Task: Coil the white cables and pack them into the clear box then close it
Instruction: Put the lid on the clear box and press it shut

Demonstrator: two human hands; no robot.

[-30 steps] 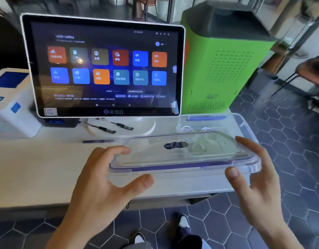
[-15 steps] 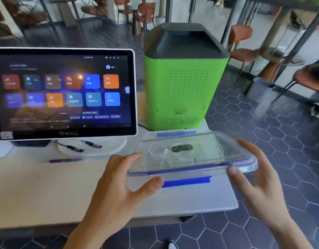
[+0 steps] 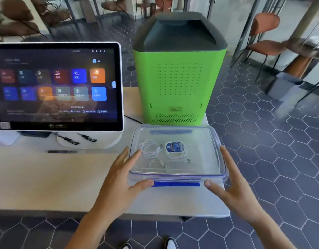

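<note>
The clear box (image 3: 216,141) sits on the white table's right end, in front of the green machine. Its clear lid (image 3: 200,159) with a purple seal lies on top of it. Through the lid I see coiled white cables (image 3: 150,148) and a round blue label (image 3: 174,147). A blue latch (image 3: 176,184) shows on the near side. My left hand (image 3: 119,178) holds the lid's left edge, fingers on top and thumb under the front rim. My right hand (image 3: 232,184) holds the right edge the same way.
A touchscreen terminal (image 3: 56,87) stands at the left on a white round base. A green machine (image 3: 178,78) with a grey top stands right behind the box. Two small black pens (image 3: 86,137) and a dark pen (image 3: 62,151) lie near the base. The table edge (image 3: 155,214) is close to me.
Both hands carried the lid forward and down from above the table edge onto the box. The view swung right, so the screen now sits further left.
</note>
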